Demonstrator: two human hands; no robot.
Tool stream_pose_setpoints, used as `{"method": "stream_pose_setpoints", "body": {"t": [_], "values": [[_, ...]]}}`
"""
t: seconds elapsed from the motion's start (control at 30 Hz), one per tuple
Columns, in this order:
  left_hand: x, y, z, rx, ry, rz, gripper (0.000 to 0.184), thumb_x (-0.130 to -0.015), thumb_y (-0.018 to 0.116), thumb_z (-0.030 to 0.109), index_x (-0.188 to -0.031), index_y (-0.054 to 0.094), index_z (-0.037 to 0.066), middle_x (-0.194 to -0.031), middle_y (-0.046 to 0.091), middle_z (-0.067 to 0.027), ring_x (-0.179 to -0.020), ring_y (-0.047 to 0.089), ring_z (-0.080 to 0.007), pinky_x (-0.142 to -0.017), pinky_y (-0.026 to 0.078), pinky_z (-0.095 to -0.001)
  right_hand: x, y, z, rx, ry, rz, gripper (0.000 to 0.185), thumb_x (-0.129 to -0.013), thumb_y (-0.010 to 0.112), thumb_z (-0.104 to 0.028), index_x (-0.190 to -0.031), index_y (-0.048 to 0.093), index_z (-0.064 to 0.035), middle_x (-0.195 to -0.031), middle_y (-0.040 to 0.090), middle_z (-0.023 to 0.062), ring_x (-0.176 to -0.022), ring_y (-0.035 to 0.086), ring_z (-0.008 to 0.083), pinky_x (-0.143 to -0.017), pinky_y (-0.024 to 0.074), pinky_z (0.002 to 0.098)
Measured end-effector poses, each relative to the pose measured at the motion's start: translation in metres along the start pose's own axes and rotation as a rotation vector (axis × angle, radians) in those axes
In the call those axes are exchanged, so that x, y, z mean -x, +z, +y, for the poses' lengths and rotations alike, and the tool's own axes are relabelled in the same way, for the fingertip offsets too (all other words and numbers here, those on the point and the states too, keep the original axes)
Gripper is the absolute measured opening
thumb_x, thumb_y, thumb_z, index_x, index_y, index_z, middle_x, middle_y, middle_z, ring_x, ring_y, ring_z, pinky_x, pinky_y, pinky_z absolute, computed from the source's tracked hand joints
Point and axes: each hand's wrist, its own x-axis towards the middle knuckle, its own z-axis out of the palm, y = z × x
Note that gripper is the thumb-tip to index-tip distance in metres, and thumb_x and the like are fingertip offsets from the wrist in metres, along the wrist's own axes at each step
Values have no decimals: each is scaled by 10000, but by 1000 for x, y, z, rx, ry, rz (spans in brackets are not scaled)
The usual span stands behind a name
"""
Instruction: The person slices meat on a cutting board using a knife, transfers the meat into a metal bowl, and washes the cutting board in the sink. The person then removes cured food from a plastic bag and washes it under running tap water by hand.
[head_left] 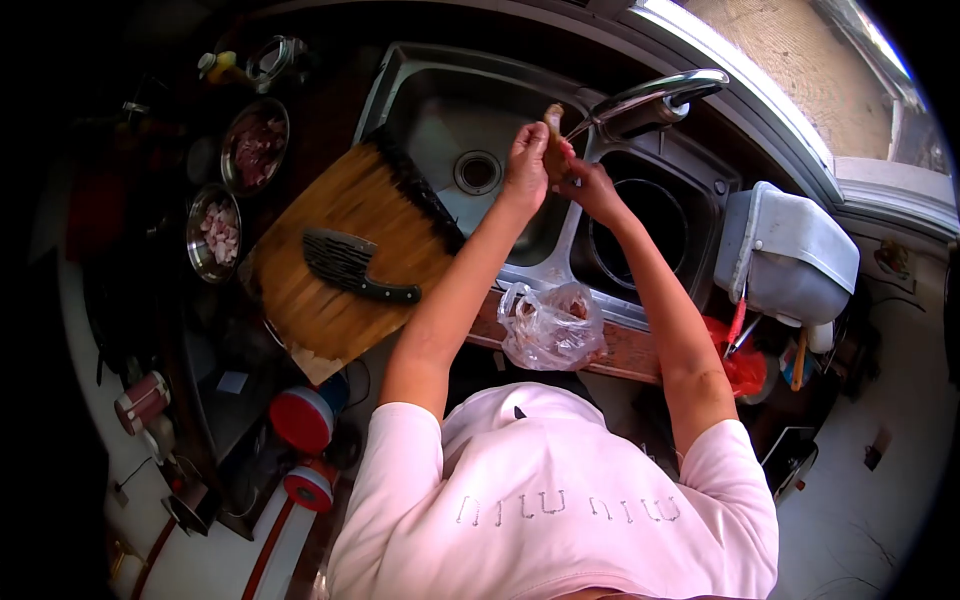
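Both my hands are raised over the double steel sink (400, 90), close to the faucet (660, 88). My left hand (527, 165) is closed around a brownish, elongated piece of food (556, 150), too small to name surely. Against its lower end, the fingers of my right hand (592, 190) are pressed. A clear plastic bag (550, 325) with something reddish inside rests on the counter edge below the sink. On the wooden cutting board (330, 215), left of my left arm, lies a dark-bladed cleaver (350, 267).
Metal bowls of dark red meat (258, 148) and pale pink meat (220, 230) stand left of the board. A round dark pot (638, 235) sits in the right basin. A grey container (795, 255) and red-handled tool (737, 322) are on the right.
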Motion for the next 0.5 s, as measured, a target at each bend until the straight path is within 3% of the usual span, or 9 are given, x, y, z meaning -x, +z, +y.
{"method": "stream_pose_setpoints", "body": {"t": [0.07,0.13,0.2,0.23,0.27,0.3,0.4,0.43,0.5], "values": [[3,-2,12,33,60,49,150,-971,499,272,-991,496,123,-845,642,-96,-780,632,-195,-748,513,-354,-11,-10,-28,7,148,-35,372,-719,758,-221,-1019,639,-34,-893,642,201,-838,613,357,-794,465,387],[14,4,37,94,91,138,165,-967,502,302,-996,492,140,-891,642,-87,-818,627,-196,-778,505,-379,-17,-22,-61,-32,103,-1,347,-752,727,-222,-1025,637,-28,-856,634,201,-810,617,332,-775,471,385],[26,0,58,-58,-13,212,244,-933,547,373,-1068,482,181,-1025,639,-53,-907,615,-162,-786,489,-372,-22,-22,-82,-156,27,43,338,-774,709,-227,-1036,633,-27,-829,626,201,-793,617,316,-750,478,384],[30,-8,64,-146,-43,224,278,-916,567,393,-1090,472,197,-1065,635,-50,-931,615,-163,-771,486,-352,-25,-21,-86,-267,16,-34,324,-804,690,-235,-1041,623,-24,-800,621,169,-711,594,270,-712,482,359],[36,-16,70,-233,-77,237,315,-900,587,413,-1111,463,214,-1104,631,-46,-955,615,-164,-756,484,-332,-28,-15,-90,-227,5,-94,305,-791,691,-235,-1002,624,-24,-778,627,176,-706,602,304,-695,487,363],[43,-16,75,-155,-117,184,375,-887,626,359,-1171,437,201,-1107,630,-43,-922,608,-140,-650,480,-303,-30,-10,-98,-185,-6,-149,287,-778,691,-235,-962,624,-25,-756,633,183,-702,610,339,-678,492,367],[65,-32,76,-295,-64,182,429,-886,643,282,-1227,402,189,-1102,629,-49,-912,605,-135,-599,479,-267,-22,14,-126,-194,-106,-149,271,-769,676,-252,-932,604,-47,-853,641,201,-820,615,394,-699,491,436],[74,-36,80,-234,-44,204,430,-893,634,201,-1244,387,186,-1088,628,-62,-917,607,-148,-640,509,-273,-20,17,-134,-106,-116,-184,276,-761,679,-248,-937,604,-49,-866,642,201,-832,614,395,-705,490,440],[88,-48,88,-206,50,224,417,-902,619,180,-1245,382,186,-1085,625,-71,-927,606,-159,-667,530,-296,-18,24,-144,-22,-174,-238,274,-746,678,-224,-936,600,-43,-880,644,199,-837,612,397,-717,486,454]]}}
